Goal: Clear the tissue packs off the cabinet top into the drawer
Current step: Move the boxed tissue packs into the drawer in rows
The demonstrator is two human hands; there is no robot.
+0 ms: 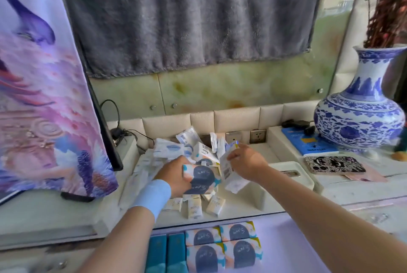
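A heap of small tissue packs (176,151) lies on the cabinet top (363,191) against the padded back wall. My left hand (174,173) grips two stacked packs with a dark navy print (202,179) just above the heap. A white pack with a barcode (229,169) is pinched in my right hand (246,162), right beside the left one. Below, the open drawer (308,250) holds several navy-print packs (222,248) in rows and two teal packs (165,253). Small cream packs (204,205) lie at the cabinet's front edge.
A large blue-and-white vase (361,114) stands at the right, with a blue box (308,144) and a patterned phone case (334,164) near it. A white tissue box (290,173) sits right of the heap. A peacock-print panel (44,96) leans at the left. Wall sockets (257,136) are behind.
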